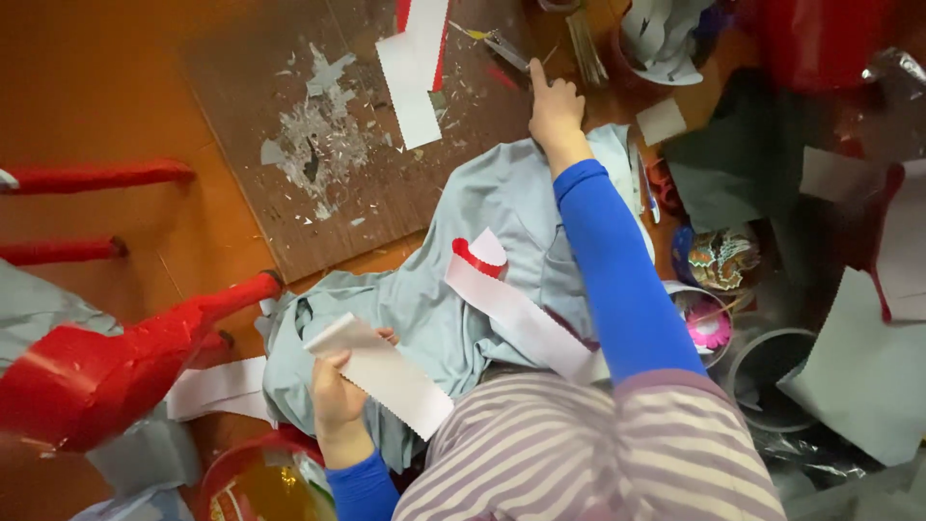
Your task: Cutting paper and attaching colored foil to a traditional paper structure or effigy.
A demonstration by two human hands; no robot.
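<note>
L hand (pixel 337 394), lower centre-left of frame, grip closed on a white paper strip (pixel 383 372) w/ a zigzag-cut edge; strip angles down to the right, thumb on top. R hand (pixel 555 106), upper centre, arm in blue sleeve (pixel 617 270) stretched out; fingers curled, index pointing up toward a small pair of scissors (pixel 503 48) lying near the frame top. Can't tell if the R grip actually holds anything; fingertip is just beside the scissors. Grey-blue cloth (pixel 453 289) spread across the middle, under both arms. On it a long white ribbon-like strip w/ red backing (pixel 516 314), curled at its upper end. Brown board (pixel 318 125) in upper left-centre, covered w/ paper scraps (pixel 323 135) and another white/red strip (pixel 417 68) at its top edge. Red chair legs (pixel 106 357) at left. Right side: cluttered w/ grey paper sheets (pixel 858 367), round containers (pixel 772 371), a pink flower-like piece (pixel 711 331). Striped purple top (pixel 598 453) at bottom centre.
</note>
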